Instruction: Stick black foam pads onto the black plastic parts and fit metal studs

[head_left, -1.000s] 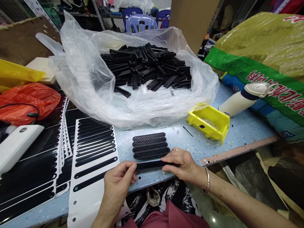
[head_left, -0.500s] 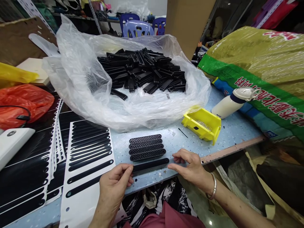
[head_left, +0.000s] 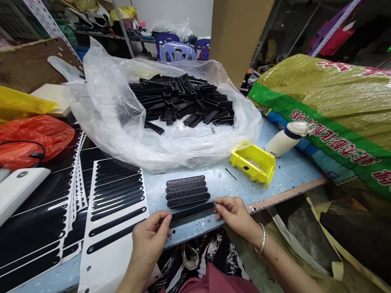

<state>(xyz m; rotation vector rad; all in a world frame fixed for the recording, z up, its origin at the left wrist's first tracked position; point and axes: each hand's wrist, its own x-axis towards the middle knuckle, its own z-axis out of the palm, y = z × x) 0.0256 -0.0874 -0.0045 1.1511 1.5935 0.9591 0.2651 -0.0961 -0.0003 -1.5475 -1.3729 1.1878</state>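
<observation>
A long black sticker strip (head_left: 192,212) with rounded ends lies level just above the blue speckled table. My left hand (head_left: 149,240) pinches its left end between thumb and fingers. At the other end, the thumb and forefinger of my right hand (head_left: 233,213) close on the tip. Directly behind the strip sit several black lattice-faced bars (head_left: 186,191), side by side. Beside my left hand lies a white backing sheet (head_left: 106,268) bearing more black strips.
A clear plastic bag (head_left: 106,122) at the back holds a heap of black bars (head_left: 183,99). To the right stand a yellow bin (head_left: 255,175) with small metal pieces, a white bottle (head_left: 278,143) and a large sack (head_left: 336,93). Stacked strip sheets (head_left: 33,207) cover the left side.
My right hand has moved left to the strip's right end, its fingers closing there. My left hand keeps its pinch. The camera view has shifted slightly.
</observation>
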